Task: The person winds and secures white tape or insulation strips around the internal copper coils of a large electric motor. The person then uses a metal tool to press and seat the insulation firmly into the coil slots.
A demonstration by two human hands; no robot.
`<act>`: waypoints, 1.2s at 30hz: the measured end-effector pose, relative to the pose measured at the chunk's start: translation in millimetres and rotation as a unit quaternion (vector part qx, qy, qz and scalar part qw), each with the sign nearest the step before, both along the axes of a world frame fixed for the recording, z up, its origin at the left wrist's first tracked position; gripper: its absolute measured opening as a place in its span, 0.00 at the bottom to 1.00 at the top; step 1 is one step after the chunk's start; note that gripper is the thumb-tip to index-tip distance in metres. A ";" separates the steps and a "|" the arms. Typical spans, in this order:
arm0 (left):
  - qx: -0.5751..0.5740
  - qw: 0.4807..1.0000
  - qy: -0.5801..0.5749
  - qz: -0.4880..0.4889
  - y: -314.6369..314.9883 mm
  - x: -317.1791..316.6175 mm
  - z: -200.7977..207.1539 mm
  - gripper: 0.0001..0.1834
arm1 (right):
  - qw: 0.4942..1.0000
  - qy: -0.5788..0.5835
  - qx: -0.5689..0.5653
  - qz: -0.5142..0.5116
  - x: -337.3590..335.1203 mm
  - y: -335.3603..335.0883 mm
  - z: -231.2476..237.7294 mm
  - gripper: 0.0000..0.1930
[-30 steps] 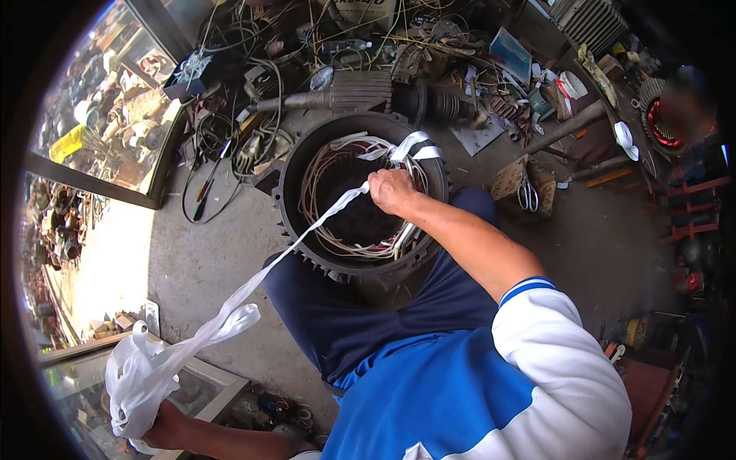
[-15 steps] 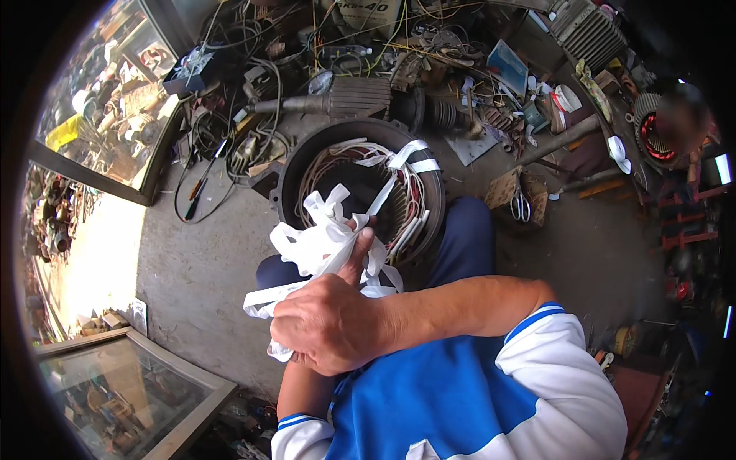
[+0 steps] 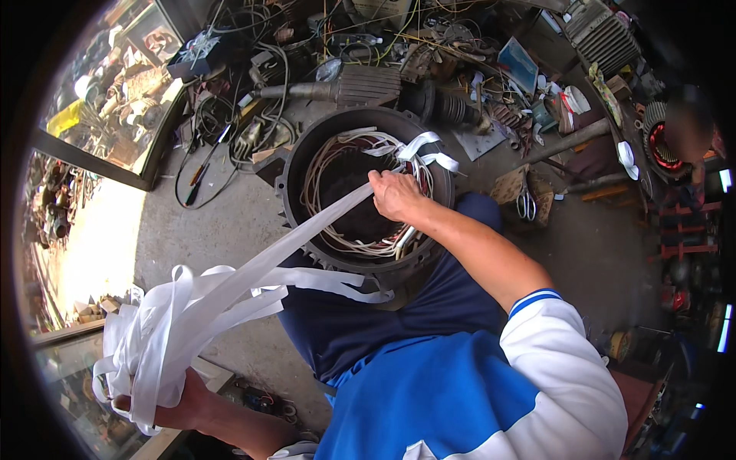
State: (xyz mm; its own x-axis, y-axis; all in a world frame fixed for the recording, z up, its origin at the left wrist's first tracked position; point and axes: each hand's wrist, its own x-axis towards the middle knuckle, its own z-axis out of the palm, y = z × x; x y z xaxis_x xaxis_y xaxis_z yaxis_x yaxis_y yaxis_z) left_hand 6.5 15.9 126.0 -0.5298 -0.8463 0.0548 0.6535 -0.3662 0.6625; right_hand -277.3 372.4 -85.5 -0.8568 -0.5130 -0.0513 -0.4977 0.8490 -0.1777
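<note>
A round dark metal motor housing (image 3: pixel 287 180) stands between my legs, with a ring of wire windings (image 3: pixel 310 172) inside it. My right hand (image 3: pixel 399 196) is over the right side of the ring, its fingers pinched on white cloth tape (image 3: pixel 307 224). From there the tape stretches down to the left into a large loose bundle. My left hand (image 3: pixel 178 402) grips that bundle at the lower left; loops of tape cover most of its fingers. Past my right hand, a tape end (image 3: pixel 423 144) is wrapped round the windings at the upper right.
Scissors (image 3: pixel 526 201) lie on a piece of cardboard to the right. A screwdriver (image 3: pixel 198 184) rests on the floor at left. Motor parts, cables and scrap crowd the far side. A glass-paned frame (image 3: pixel 215 376) stands at lower left. Another person (image 3: pixel 694 134) is by a second motor at far right.
My hands were together over the housing with the tape bunched up. My left hand has swung out to the lower left with the bundle; my right has moved onto the windings, drawing the tape long.
</note>
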 end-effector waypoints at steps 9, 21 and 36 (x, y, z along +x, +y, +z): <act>0.005 0.949 -0.199 -0.244 22.4 -58.2 -147.0 0.22 | 0.932 0.064 -0.315 0.171 65.7 -66.4 111.3 0.10; -0.252 0.854 -0.264 -0.370 152.3 -128.7 -136.8 0.12 | 0.869 -0.191 -0.429 0.157 47.4 -43.3 157.1 0.18; -0.294 0.837 -0.278 -0.368 151.2 -109.6 -151.4 0.10 | 0.980 0.149 0.079 0.101 -74.8 26.3 22.5 0.09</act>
State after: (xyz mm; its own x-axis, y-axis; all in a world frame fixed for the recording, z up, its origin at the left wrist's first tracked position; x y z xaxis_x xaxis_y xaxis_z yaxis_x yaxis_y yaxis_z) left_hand -103.1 167.0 -25.4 -0.9777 -0.1936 -0.0814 -0.0755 -0.0376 0.9964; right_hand -352.1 398.7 -63.0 -0.7276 -0.6796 0.0934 -0.6684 0.7329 0.1268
